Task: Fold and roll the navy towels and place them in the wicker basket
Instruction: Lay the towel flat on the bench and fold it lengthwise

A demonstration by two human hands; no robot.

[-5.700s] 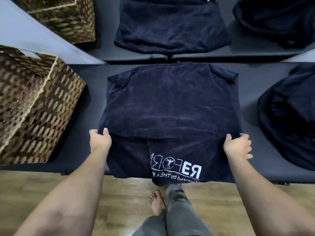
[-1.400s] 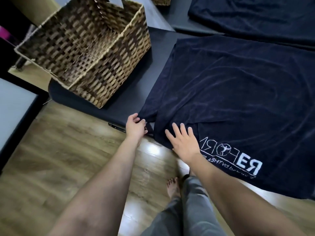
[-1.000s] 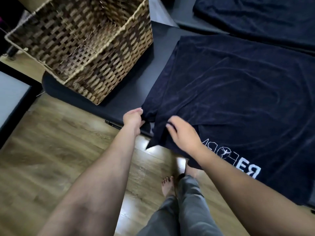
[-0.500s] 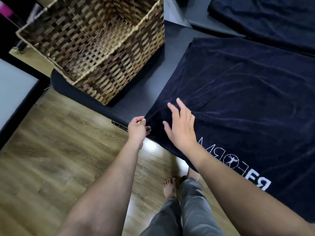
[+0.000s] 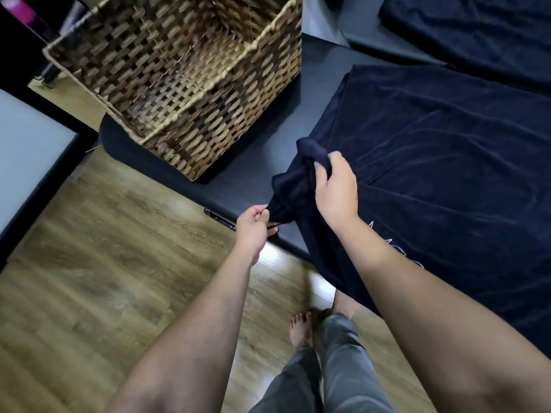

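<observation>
A navy towel (image 5: 441, 162) lies spread over the dark table (image 5: 259, 180), its near edge hanging toward the floor. White lettering shows beside my right forearm. My left hand (image 5: 255, 226) pinches the towel's near left corner at the table edge. My right hand (image 5: 335, 187) grips a bunched fold of the same left edge and holds it lifted above the table. The wicker basket (image 5: 208, 84) stands on the table's left end, tilted in view, with nothing visible inside.
A second navy towel (image 5: 483, 34) lies on another dark surface at the upper right. Wooden floor (image 5: 104, 263) fills the lower left, with my bare foot (image 5: 301, 329) and grey trousers below. A pale panel (image 5: 26, 162) sits at the far left.
My right hand went from lying flat on the towel to gripping its left edge and lifting it into a bunch. The left hand keeps pinching the corner. The view shifted slightly.
</observation>
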